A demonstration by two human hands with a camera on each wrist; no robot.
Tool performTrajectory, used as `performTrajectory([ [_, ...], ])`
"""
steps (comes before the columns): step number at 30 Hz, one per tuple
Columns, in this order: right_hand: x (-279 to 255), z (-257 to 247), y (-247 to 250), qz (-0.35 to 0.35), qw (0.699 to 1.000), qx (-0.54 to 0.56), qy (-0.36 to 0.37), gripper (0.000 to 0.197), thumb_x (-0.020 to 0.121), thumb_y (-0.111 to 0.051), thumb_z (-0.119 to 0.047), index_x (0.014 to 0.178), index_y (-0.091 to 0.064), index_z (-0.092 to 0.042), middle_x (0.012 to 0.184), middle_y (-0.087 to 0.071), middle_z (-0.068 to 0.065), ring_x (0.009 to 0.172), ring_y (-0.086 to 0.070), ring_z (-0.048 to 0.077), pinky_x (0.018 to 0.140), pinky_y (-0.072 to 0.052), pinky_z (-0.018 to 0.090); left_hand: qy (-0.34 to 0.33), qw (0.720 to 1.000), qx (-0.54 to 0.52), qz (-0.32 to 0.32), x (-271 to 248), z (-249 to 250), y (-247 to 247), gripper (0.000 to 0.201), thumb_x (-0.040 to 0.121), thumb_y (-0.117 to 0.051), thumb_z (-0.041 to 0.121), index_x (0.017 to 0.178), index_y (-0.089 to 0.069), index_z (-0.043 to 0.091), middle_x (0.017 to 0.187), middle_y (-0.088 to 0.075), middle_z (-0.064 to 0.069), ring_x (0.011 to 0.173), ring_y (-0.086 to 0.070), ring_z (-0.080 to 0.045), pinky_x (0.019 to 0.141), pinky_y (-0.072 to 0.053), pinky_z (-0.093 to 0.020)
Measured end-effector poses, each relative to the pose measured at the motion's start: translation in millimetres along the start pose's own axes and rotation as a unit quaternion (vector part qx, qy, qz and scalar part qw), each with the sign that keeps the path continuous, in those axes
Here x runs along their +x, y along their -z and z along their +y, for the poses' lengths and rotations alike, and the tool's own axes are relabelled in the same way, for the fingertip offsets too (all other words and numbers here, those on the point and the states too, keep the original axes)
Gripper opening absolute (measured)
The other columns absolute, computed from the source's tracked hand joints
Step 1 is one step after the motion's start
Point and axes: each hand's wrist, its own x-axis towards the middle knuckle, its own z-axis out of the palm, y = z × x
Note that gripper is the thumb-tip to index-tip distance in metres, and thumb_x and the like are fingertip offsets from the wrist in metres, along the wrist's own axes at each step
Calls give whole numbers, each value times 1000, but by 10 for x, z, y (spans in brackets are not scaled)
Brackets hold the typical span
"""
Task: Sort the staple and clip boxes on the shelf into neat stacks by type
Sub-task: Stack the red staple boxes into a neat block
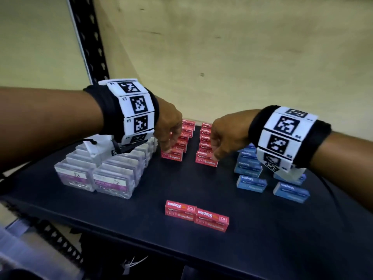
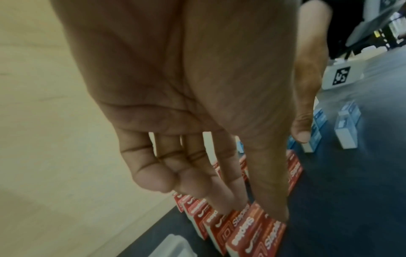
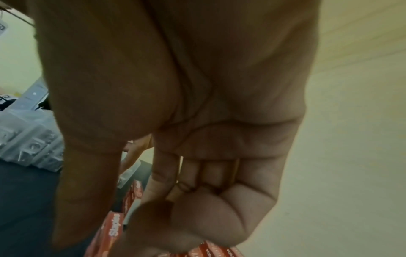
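On the dark shelf (image 1: 141, 215), red staple boxes stand in two rows, a left row (image 1: 184, 136) and a right row (image 1: 204, 145). My left hand (image 1: 168, 147) reaches down onto the near end of the left row. In the left wrist view its thumb and fingers (image 2: 230, 200) pinch the top of a red staple box (image 2: 248, 231). My right hand (image 1: 215, 156) has curled fingers at the near end of the right row and grips a red staple box (image 3: 114, 231) between thumb and fingers. Two more red boxes (image 1: 196, 215) lie loose at the front.
Clear plastic clip boxes (image 1: 105, 170) are packed together at the left. Blue staple boxes (image 1: 251, 183) sit at the right, partly under my right wrist. A perforated metal upright (image 1: 88, 37) stands at the back left, and a pale wall closes off the back.
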Motion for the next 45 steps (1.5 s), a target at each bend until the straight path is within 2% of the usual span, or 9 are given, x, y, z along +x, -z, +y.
performTrajectory([
  [3, 86, -29, 3, -12, 1000, -9, 6, 25, 84, -75, -34, 100, -75, -14, 95, -72, -1, 78, -60, 13, 62, -46, 23, -4, 1000, 3, -18, 87, 21, -3, 23, 78, -78, 31, 99, -74, 24, 92, -71, 9, 71, -56, 2, 62, -43, -15],
  [7, 133, -42, 0, -8, 1000, -21, 15, 22, 84, -74, -29, 101, -76, -16, 104, -73, -1, 99, -67, 18, 81, -53, 30, -2, 1000, 3, -30, 163, 49, 3, 23, 77, -79, 28, 98, -74, 21, 94, -72, 4, 75, -59, -4, 58, -41, -14],
  [19, 234, -33, -78, -1, 999, -38, 1, 36, 84, -74, -35, 110, -73, -11, 112, -71, 6, 76, -55, 12, 55, -42, 20, 3, 998, 26, -51, 265, 104, 4, 17, 83, -72, 15, 100, -74, 15, 97, -69, 3, 76, -54, -3, 42, -35, 0],
  [23, 194, -24, -68, 11, 999, -40, 21, 32, 86, -72, -31, 109, -73, -9, 109, -72, 8, 73, -52, 12, 53, -40, 20, -26, 997, 76, 8, 236, 104, -1, 24, 95, -55, 14, 114, -66, 4, 84, -61, -4, 61, -49, -7, 49, -42, -16],
  [28, -98, 34, 32, 33, 999, -9, 38, 20, 84, -73, -40, 93, -73, -23, 86, -69, -9, 83, -62, 13, 74, -50, 29, -16, 1000, 7, 23, -144, 208, 171, 8, 80, -74, 21, 87, -75, 23, 72, -67, 15, 59, -55, 4, 56, -45, -11],
  [32, -378, 48, -91, 26, 997, 39, 60, 15, 81, -75, -43, 82, -73, -28, 73, -70, -16, 69, -61, 0, 63, -45, 20, -49, 998, 37, 28, -443, 265, 8, 10, 81, -72, 31, 89, -73, 25, 79, -71, 11, 71, -64, -5, 70, -53, -24],
  [37, -647, -53, -307, 7, 996, 49, 71, 14, 85, -72, -41, 81, -71, -28, 73, -72, -14, 60, -61, -4, 59, -43, 16, -61, 995, 64, 47, -689, 383, -259, 10, 85, -67, 33, 91, -67, 25, 68, -56, 16, 57, -47, 1, 56, -41, -16],
  [41, -763, -122, -415, -16, 996, 52, 66, 16, 87, -69, -39, 79, -68, -25, 68, -73, -13, 60, -66, 1, 65, -53, 20, -75, 995, 59, 28, -765, 426, -404, 12, 87, -65, 35, 93, -67, 25, 69, -56, 17, 61, -51, -1, 68, -50, -23],
  [45, -858, -172, -468, -21, 997, 42, 61, 16, 88, -68, -39, 83, -69, -24, 71, -74, -12, 63, -66, 0, 62, -46, 16, -94, 993, 62, 27, -797, 474, -494, 10, 90, -62, 34, 96, -65, 27, 66, -48, 19, 58, -45, 1, 69, -43, -20],
])
